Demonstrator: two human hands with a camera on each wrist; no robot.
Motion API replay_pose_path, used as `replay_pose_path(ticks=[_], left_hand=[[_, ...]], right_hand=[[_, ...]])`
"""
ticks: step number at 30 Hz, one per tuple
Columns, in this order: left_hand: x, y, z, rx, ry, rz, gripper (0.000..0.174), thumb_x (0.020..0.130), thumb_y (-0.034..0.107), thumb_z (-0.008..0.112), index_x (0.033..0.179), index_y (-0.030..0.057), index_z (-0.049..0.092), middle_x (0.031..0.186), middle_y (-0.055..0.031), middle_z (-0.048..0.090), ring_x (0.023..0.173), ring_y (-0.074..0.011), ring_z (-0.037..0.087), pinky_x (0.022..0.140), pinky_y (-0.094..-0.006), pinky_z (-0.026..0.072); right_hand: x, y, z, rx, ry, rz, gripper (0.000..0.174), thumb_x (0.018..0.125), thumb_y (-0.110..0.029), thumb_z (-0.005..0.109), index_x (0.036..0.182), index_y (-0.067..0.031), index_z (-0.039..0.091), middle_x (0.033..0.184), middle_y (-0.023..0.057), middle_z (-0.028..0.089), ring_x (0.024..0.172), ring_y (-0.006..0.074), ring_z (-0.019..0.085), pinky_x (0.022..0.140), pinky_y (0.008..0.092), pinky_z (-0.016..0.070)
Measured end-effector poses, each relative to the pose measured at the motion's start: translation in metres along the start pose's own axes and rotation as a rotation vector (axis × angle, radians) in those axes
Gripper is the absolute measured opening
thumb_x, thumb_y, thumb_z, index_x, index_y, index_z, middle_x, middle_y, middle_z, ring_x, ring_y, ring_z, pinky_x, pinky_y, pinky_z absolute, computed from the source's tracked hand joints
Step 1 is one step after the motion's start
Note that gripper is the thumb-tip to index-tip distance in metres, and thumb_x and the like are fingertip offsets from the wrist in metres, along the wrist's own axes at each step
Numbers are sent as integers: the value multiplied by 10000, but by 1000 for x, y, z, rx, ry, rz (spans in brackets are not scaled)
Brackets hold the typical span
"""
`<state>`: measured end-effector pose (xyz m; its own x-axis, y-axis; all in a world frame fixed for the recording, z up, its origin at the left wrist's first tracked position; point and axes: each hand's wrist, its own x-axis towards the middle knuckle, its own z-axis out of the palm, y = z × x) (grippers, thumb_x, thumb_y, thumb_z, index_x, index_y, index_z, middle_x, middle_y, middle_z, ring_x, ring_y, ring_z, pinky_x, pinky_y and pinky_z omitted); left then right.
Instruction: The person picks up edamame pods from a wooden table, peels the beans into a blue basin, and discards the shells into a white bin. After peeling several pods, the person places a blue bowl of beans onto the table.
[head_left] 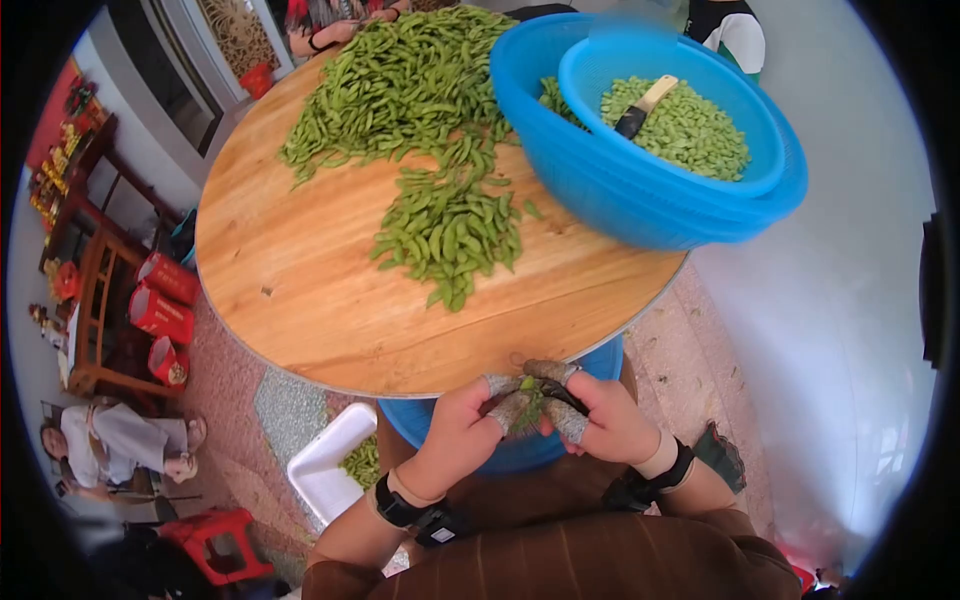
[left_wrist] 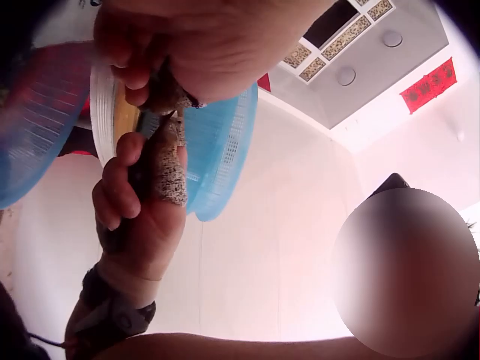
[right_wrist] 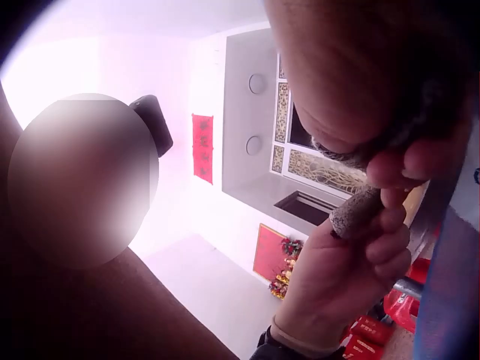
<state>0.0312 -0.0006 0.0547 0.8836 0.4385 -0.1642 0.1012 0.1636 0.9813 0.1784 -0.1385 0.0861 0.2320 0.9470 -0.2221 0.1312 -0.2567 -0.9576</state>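
In the head view my left hand (head_left: 462, 430) pinches a small green bean pod (head_left: 528, 384) between thumb and fingers, just off the table's near edge. My right hand (head_left: 615, 425) meets it there, fingertips close together. A dark slender object (head_left: 563, 396) shows between the right thumb and fingers; I cannot tell its kind. The left wrist view has the right hand (left_wrist: 146, 225) curled round it. Grey speckled wraps cover thumbs and forefingers on both hands. The left hand (right_wrist: 322, 277) appears in the right wrist view with its fingers bent in. Beneath both hands is a blue tub (head_left: 500, 458).
Piled pods (head_left: 400, 90) cover the round wooden table's (head_left: 290, 290) far side, with a smaller heap (head_left: 450, 235) nearer. Blue baskets (head_left: 600, 205) overhang its right; shelled beans (head_left: 690, 130) and a black-ended tool (head_left: 645, 107) lie inside. A white bin (head_left: 318, 455) stands on the floor.
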Motion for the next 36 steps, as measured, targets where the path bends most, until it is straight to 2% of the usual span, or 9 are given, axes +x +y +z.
replay_pose_path(ticks=[8, 10, 14, 17, 19, 23, 30, 34, 36], left_hand=[[-2, -11, 2, 205, 69, 198, 228, 764, -22, 591, 988, 6, 616, 814, -108, 628, 701, -160, 597, 641, -283, 485], [-7, 4, 2, 1010, 159, 530, 244, 685, -7, 624, 928, 4, 613, 784, -134, 599, 689, -281, 599, 629, -361, 494], [-8, -5, -2, 1159, 94, 713, 233, 649, 14, 617, 882, 10, 606, 764, -146, 576, 681, -341, 571, 604, -402, 482], [-11, -19, -6, 952, 65, 597, 179, 749, 28, 599, 927, 8, 618, 749, -113, 584, 649, -259, 574, 571, -343, 458], [-19, -29, -12, -399, -61, -282, 173, 857, 78, 570, 1012, 17, 617, 740, -61, 581, 634, -165, 549, 563, -279, 426], [-21, -66, -19, -803, -223, -301, 230, 885, 128, 584, 1090, 25, 596, 765, -61, 594, 618, -117, 512, 567, -231, 400], [-20, -53, -20, 1208, -58, 425, 135, 833, 114, 642, 879, -6, 599, 692, -20, 556, 617, -153, 549, 556, -332, 463], [-16, -49, -18, 1244, -40, 467, 116, 848, 98, 615, 869, -15, 597, 703, -50, 584, 607, -149, 564, 538, -316, 453], [-18, -56, -23, 670, -90, 84, 128, 884, 114, 566, 897, -8, 602, 738, -67, 616, 602, -151, 570, 523, -293, 439]], right_hand=[[1, 6, 4, 110, 18, 81, 312, 804, 14, 464, 1086, -47, 583, 749, 3, 627, 565, 69, 545, 518, 218, 452], [3, 13, 5, 89, 12, 53, 328, 853, -40, 484, 1174, -57, 550, 734, -14, 597, 547, 47, 503, 485, 201, 413], [7, 40, 11, 142, -35, -14, 327, 915, -113, 508, 1240, -72, 522, 715, -37, 534, 523, 23, 435, 444, 180, 353], [4, 44, 12, 505, -172, 131, 307, 924, -118, 502, 1228, -76, 512, 725, -34, 512, 522, 23, 412, 441, 175, 331], [2, 45, 15, 664, -218, 128, 329, 929, -105, 483, 1257, -83, 476, 745, -23, 505, 523, 23, 400, 440, 167, 321], [6, 58, 21, 972, -370, 306, 351, 936, -92, 454, 1287, -97, 447, 733, -12, 495, 517, 24, 389, 431, 168, 329], [9, 69, 36, 543, -253, 348, 283, 940, -199, 477, 1212, -128, 508, 704, -42, 509, 518, 18, 438, 415, 174, 376], [10, 70, 34, 494, -217, 302, 280, 938, -204, 479, 1206, -137, 522, 697, -36, 518, 524, 25, 457, 421, 181, 396], [9, 73, 34, 453, -219, 291, 289, 937, -205, 481, 1216, -142, 521, 696, -36, 518, 524, 26, 459, 422, 183, 397]])
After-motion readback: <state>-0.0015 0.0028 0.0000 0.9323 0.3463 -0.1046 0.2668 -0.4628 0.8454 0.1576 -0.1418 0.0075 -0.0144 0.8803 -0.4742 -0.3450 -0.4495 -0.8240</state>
